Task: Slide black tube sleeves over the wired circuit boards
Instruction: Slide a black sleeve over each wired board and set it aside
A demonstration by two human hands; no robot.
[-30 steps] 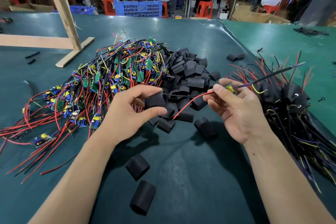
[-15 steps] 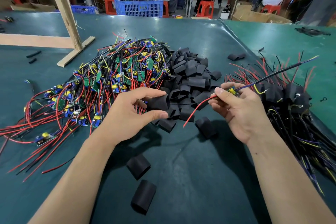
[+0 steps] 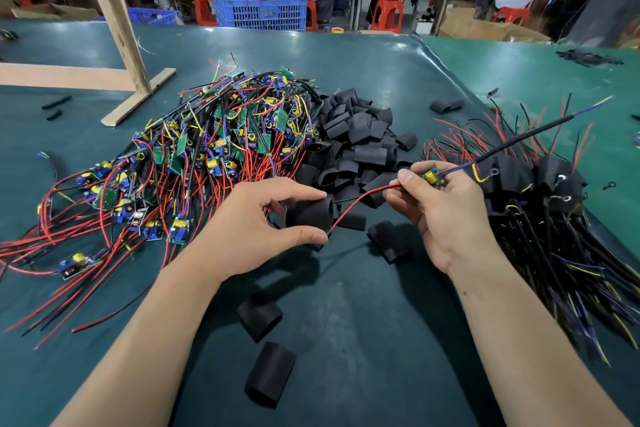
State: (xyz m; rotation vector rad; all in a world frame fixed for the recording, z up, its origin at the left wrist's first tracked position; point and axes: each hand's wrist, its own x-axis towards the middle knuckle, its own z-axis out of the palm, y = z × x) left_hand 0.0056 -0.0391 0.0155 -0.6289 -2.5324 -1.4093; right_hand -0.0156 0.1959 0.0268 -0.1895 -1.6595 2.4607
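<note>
- Right now the black tube sleeve [image 3: 310, 215] sits between the thumb and curled fingers of the left hand [image 3: 256, 218], its open mouth turned toward the right hand [image 3: 446, 215], just in front of the heap of loose sleeves [image 3: 356, 139].
- Across from that sleeve, the right hand pinches a small wired circuit board [image 3: 431, 177] between thumb and fingertips; the board's yellow and blue parts peek out above the thumb.
- From the board a red wire [image 3: 360, 199] curves down to the sleeve's mouth, its tip close to the left thumb; whether it has entered the tube I cannot tell.
- On the board's far side a black-sheathed lead [image 3: 526, 139] with purple and yellow strands points away from the sleeve.
- To do this step well, I judge the red wire should be fed through first, the sleeve kept squeezed round rather than flat, then the board drawn in lengthwise so no part snags the rim.
- The sleeve looks matte, soft and slightly flattened, likely to collapse under a hard pinch.
- Left of the held sleeve lies the pile of bare boards [image 3: 207, 149] with red wires; right of it lies a bundle of sleeved boards [image 3: 540, 184].
- Nearer the person than the held sleeve, two stray sleeves [image 3: 263, 350] rest on the green table mat [image 3: 363, 340].
</note>
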